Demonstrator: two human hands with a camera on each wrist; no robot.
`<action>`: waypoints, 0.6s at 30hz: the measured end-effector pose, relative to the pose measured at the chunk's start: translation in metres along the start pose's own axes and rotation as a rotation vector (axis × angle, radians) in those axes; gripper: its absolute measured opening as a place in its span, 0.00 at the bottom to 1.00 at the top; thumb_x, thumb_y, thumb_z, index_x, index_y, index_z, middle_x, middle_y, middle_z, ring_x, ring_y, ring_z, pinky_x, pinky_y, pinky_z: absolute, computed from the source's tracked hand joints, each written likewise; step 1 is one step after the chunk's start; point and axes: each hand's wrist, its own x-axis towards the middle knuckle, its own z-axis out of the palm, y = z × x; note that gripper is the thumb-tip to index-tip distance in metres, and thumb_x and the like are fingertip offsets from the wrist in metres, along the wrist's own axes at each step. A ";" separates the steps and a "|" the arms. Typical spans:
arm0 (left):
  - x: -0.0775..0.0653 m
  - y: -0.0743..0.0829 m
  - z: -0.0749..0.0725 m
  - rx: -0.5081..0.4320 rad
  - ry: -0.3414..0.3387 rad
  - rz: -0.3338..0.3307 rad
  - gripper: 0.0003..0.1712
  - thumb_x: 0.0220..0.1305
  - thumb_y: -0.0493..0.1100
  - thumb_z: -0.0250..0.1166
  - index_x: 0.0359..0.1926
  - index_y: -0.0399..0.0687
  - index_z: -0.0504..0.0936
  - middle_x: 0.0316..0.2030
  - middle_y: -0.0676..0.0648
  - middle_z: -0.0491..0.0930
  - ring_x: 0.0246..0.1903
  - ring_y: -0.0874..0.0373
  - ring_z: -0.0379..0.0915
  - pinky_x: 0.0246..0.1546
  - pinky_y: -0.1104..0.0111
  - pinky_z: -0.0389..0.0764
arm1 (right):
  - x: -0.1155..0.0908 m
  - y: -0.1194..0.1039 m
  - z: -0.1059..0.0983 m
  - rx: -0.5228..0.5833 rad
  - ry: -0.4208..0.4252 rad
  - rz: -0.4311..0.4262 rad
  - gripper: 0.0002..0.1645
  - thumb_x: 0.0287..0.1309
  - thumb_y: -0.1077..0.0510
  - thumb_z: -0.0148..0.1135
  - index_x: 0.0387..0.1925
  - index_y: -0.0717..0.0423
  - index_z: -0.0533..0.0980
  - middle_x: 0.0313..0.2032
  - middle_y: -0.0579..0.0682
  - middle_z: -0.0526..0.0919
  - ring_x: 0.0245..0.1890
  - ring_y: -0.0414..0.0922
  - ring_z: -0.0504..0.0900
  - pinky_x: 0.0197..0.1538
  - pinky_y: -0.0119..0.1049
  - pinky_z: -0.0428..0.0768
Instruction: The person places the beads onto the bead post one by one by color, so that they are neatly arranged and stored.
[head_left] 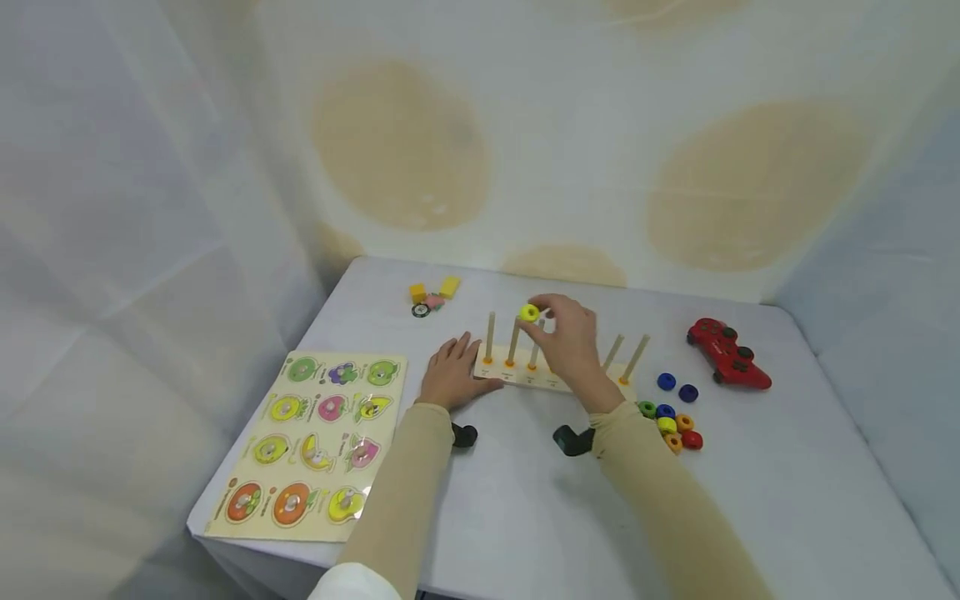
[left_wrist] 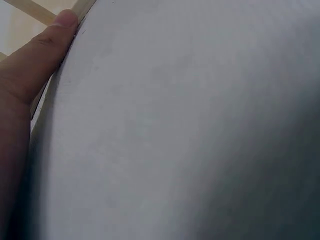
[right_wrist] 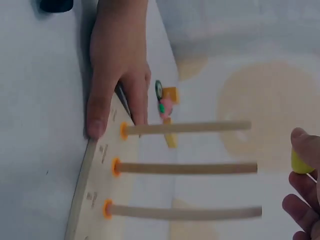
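Note:
In the head view a wooden peg board (head_left: 540, 379) with several upright pegs stands mid-table. My right hand (head_left: 566, 337) is raised over it, pinching a yellow ring (head_left: 529, 313) between thumb and fingers, near the tops of the left pegs. The right wrist view shows this yellow ring (right_wrist: 301, 162) apart from the peg tips. My left hand (head_left: 450, 373) lies at the board's left end with straight fingers. Its thumb (left_wrist: 50, 42) touches the board's near edge, while the index finger (right_wrist: 135, 97) reaches along the other side of that end.
Loose coloured rings (head_left: 666, 425) lie right of the board. A red game controller (head_left: 726, 354) sits farther right. At left is a fruit puzzle board (head_left: 307, 446). Small yellow blocks (head_left: 450, 287) and a pink piece (head_left: 434, 302) lie at the back left.

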 end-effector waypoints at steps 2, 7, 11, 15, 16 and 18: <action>0.001 0.003 -0.001 -0.010 -0.007 -0.009 0.68 0.45 0.93 0.49 0.81 0.64 0.54 0.83 0.53 0.46 0.82 0.47 0.40 0.80 0.48 0.51 | 0.012 -0.015 0.013 -0.037 -0.111 0.016 0.23 0.62 0.50 0.72 0.55 0.53 0.80 0.50 0.52 0.87 0.47 0.52 0.83 0.65 0.59 0.67; 0.003 0.006 -0.001 0.011 -0.017 -0.022 0.66 0.47 0.92 0.50 0.81 0.65 0.55 0.83 0.54 0.46 0.81 0.48 0.41 0.80 0.48 0.51 | 0.029 -0.031 0.034 -0.157 -0.224 0.063 0.22 0.63 0.45 0.70 0.56 0.48 0.81 0.49 0.47 0.87 0.51 0.50 0.82 0.70 0.58 0.62; 0.002 0.006 -0.001 0.020 -0.008 -0.024 0.65 0.48 0.91 0.52 0.80 0.64 0.56 0.82 0.54 0.47 0.81 0.48 0.41 0.80 0.48 0.52 | 0.033 -0.032 0.039 -0.229 -0.289 0.066 0.26 0.63 0.42 0.70 0.59 0.46 0.79 0.50 0.46 0.87 0.56 0.51 0.80 0.71 0.60 0.59; 0.000 0.004 -0.001 0.007 -0.010 -0.017 0.66 0.47 0.91 0.51 0.80 0.64 0.56 0.83 0.53 0.46 0.81 0.47 0.41 0.80 0.48 0.52 | 0.028 -0.021 0.030 -0.190 -0.242 0.055 0.31 0.66 0.41 0.66 0.66 0.45 0.75 0.55 0.48 0.85 0.60 0.54 0.77 0.70 0.61 0.58; 0.000 0.005 0.001 0.009 -0.016 -0.010 0.66 0.47 0.92 0.50 0.81 0.64 0.55 0.83 0.53 0.46 0.81 0.47 0.41 0.80 0.48 0.52 | 0.026 -0.015 0.022 -0.148 -0.195 0.058 0.30 0.67 0.42 0.65 0.66 0.46 0.75 0.57 0.50 0.84 0.60 0.54 0.77 0.70 0.61 0.58; 0.000 0.006 0.003 0.017 -0.022 0.004 0.66 0.47 0.92 0.48 0.81 0.64 0.54 0.83 0.53 0.45 0.81 0.47 0.40 0.80 0.48 0.52 | 0.020 0.002 0.002 -0.052 -0.051 0.053 0.25 0.71 0.46 0.62 0.64 0.50 0.76 0.56 0.53 0.84 0.60 0.56 0.76 0.68 0.60 0.58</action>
